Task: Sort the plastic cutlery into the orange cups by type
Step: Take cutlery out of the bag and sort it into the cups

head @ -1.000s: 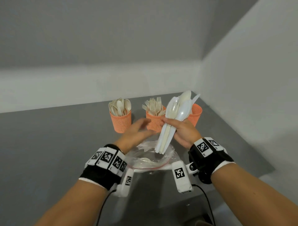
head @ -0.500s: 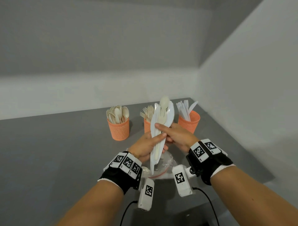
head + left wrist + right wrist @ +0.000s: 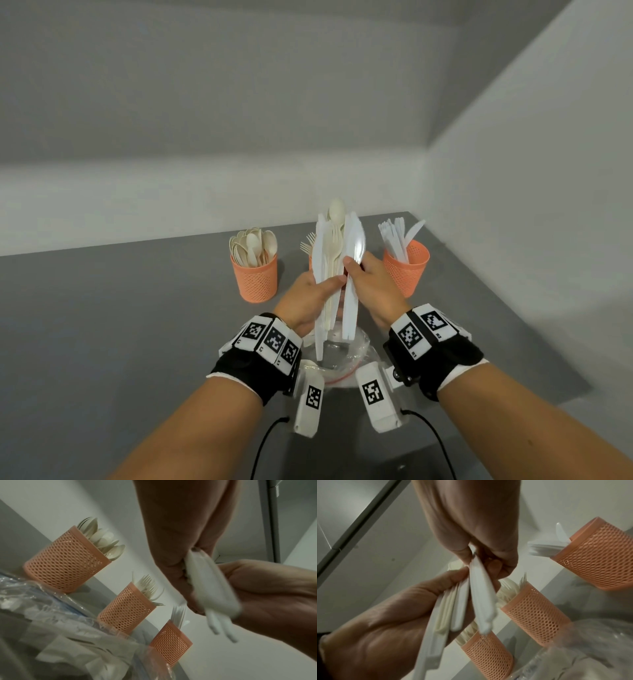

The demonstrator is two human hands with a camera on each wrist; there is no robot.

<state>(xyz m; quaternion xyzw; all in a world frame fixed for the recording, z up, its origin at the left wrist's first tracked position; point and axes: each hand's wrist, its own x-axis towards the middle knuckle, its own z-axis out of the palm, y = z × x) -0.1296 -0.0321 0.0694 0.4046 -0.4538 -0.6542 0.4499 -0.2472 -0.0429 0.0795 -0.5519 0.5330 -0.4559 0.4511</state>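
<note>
I hold a mixed bundle of white knives and cream spoons (image 3: 330, 260) upright above the table, in front of the middle cup. My left hand (image 3: 327, 284) grips most of the bundle (image 3: 447, 608). My right hand (image 3: 354, 269) pinches a few white knives (image 3: 481, 596) and splits them off its right side. Three orange mesh cups stand in a row behind. The left cup (image 3: 255, 281) holds spoons, the middle cup (image 3: 125, 608) holds forks, and the right cup (image 3: 407, 270) holds white knives.
A clear plastic bag (image 3: 342, 356) with some cutlery in it lies crumpled on the grey table (image 3: 120, 325) just below my hands. Walls close off the back and the right side, near the knife cup.
My left hand came in and took hold of the bundle that my right hand held alone. The bundle went from leaning right to upright, and the knives have split from it.
</note>
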